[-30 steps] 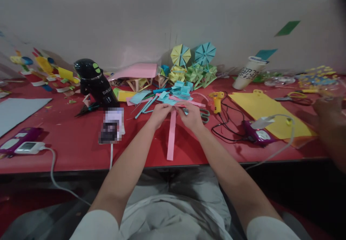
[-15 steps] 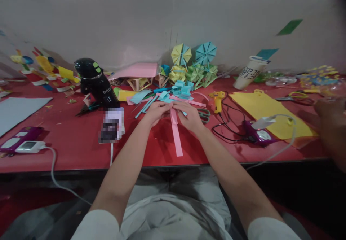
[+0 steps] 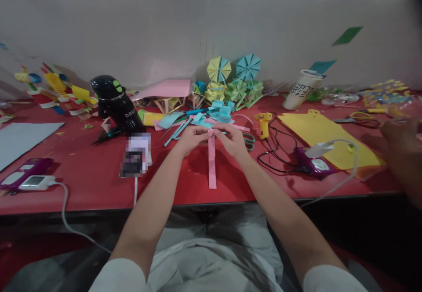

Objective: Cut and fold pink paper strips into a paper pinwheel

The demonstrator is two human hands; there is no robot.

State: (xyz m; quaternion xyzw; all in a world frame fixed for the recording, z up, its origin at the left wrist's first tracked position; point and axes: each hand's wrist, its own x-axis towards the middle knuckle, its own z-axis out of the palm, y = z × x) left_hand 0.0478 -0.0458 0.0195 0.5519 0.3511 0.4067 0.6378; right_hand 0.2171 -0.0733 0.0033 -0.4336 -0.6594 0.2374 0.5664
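A long pink paper strip (image 3: 212, 164) hangs toward the table's front edge, its far end pinched between my two hands. My left hand (image 3: 194, 138) grips that end from the left, fingertips pressed together. From the right, my right hand (image 3: 232, 140) holds the same end, thumb and fingers closed on it. The strip looks doubled along its upper part. Just beyond my hands lie blue folded paper pieces (image 3: 220, 111) and narrow strips. Green-handled scissors (image 3: 249, 141) rest beside my right hand.
A black bottle (image 3: 120, 107) and a phone (image 3: 136, 153) are on the left. A yellow glue gun (image 3: 263, 124), a purple power block (image 3: 314, 164), yellow paper (image 3: 343, 147) and a cup (image 3: 301, 91) are on the right. Another person's hand (image 3: 400, 145) is at the far right.
The strip has swung from slanting to nearly straight. My fingers have shifted at its far end, which now shows between my fingertips. The view has tilted slightly.
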